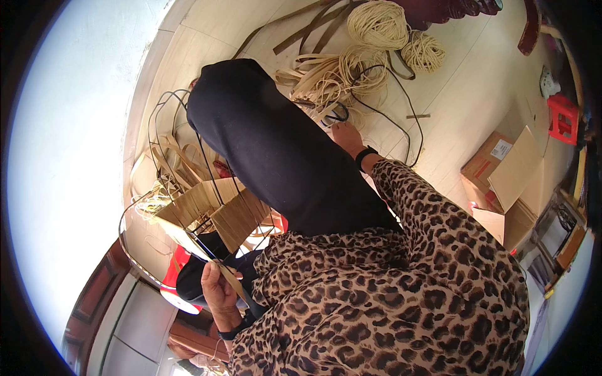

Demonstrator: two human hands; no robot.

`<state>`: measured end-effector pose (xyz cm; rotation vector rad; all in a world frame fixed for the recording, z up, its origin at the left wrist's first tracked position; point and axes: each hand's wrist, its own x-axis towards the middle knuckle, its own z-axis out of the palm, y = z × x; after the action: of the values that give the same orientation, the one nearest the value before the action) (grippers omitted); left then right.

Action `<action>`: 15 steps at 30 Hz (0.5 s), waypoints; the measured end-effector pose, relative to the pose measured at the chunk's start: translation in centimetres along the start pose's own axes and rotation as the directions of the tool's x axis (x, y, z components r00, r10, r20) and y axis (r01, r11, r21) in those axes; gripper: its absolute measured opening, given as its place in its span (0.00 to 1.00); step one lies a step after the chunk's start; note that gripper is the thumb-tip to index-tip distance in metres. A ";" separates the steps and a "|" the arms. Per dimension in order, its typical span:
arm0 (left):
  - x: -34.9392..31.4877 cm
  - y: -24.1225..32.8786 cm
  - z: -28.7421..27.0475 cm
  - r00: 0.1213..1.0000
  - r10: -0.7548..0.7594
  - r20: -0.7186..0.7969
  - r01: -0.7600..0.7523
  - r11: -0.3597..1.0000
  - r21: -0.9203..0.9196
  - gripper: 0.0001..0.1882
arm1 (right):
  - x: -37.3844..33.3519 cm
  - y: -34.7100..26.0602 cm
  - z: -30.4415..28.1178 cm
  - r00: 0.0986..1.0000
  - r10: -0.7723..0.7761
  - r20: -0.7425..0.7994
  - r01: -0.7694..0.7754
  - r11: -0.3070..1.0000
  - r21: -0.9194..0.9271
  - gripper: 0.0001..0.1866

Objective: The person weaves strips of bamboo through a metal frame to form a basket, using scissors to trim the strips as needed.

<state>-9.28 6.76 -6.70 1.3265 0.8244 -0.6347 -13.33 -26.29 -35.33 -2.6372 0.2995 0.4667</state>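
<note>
On the pale floor (448,94), the wire frame with tan woven panels (241,220) stands left of the person's dark-clothed leg (285,150). An open cardboard box (519,166) sits far right. Ahead lies a tangle of pale strips (364,72), just below a large ball of cord (378,25). The left hand (219,293), at the frame's near end, pinches a flat tan strip (233,282); the right hand (347,136) reaches the tangle's edge (whether it grips anything, I cannot tell).

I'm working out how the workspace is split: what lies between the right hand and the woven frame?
In the head view, the person's black-clad leg lies between the right hand and the woven frame.
</note>
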 end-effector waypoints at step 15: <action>0.3 0.1 0.0 0.998 0.018 -0.059 -0.014 0.997 0.072 0.08 | -3.4 0.3 -1.5 0.972 0.060 0.226 -0.138 0.927 0.349 0.18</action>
<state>-9.01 6.83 -6.90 1.4218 0.8453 -0.6193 -16.16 -26.80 -32.90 -2.1979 0.4098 0.6529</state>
